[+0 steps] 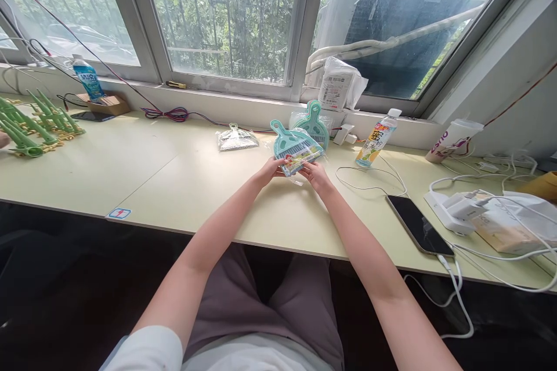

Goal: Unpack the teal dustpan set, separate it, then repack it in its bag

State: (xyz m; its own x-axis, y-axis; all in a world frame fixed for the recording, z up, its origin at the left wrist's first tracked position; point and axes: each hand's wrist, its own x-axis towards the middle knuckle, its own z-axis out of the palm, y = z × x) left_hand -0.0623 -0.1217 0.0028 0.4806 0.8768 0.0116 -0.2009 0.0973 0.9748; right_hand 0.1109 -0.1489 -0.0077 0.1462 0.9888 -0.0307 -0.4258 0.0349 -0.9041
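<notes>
Teal packaged brush set [296, 148] at frame centre is pinched at its near edge by left hand [270, 170] and right hand [315, 174], both closed on it; handle points away, toward upper left.

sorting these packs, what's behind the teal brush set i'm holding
Behind the brush set held by the left hand and right hand lies a second teal set in clear wrap. Its lower part is covered, so its contents cannot be seen fully.

A small teal brush [292, 148] with a printed paper label across its bristles is in a clear wrapper, handle pointing toward the window. It sits just above the bench, near the far edge, around its middle.
</notes>
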